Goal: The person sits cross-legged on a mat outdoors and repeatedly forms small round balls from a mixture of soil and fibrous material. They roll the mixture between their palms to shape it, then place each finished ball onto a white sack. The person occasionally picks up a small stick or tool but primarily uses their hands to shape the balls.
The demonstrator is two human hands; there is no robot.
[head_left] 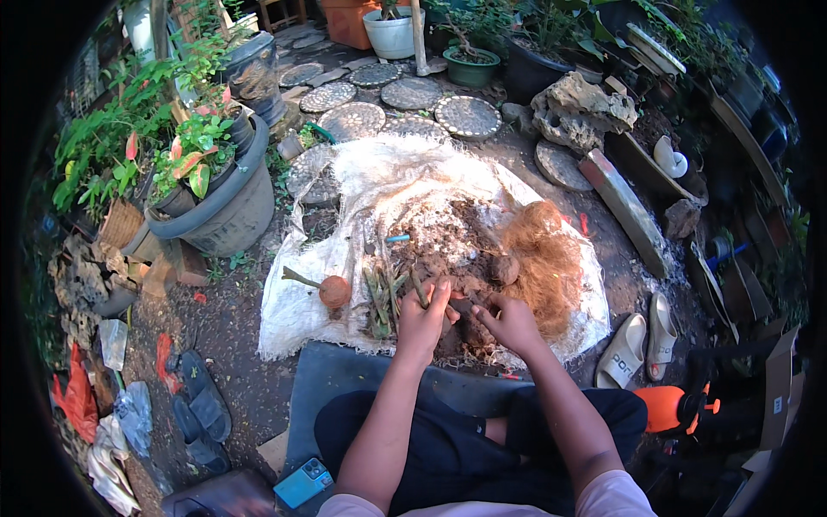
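Green stem cutting [418, 287], pinched between the thumb and fingers of a seated person's left hand [420, 317], tilts above dark soil [431, 255] on a white woven sack [291, 320]. The right hand [508, 322] is curled, thumb toward fingers, at a dark clump [463, 304] just beside; whether it grips the clump cannot be told. Left of the hands lie more cut stems [377, 302] and a reddish-brown ball [335, 292] with a stem jutting out. To the right, a brown ball [504, 270] sits beside loose brown fibre [544, 267]. A blue phone [303, 484] lies near the person's left forearm; pale slides [622, 351] rest beyond the sack's right edge.
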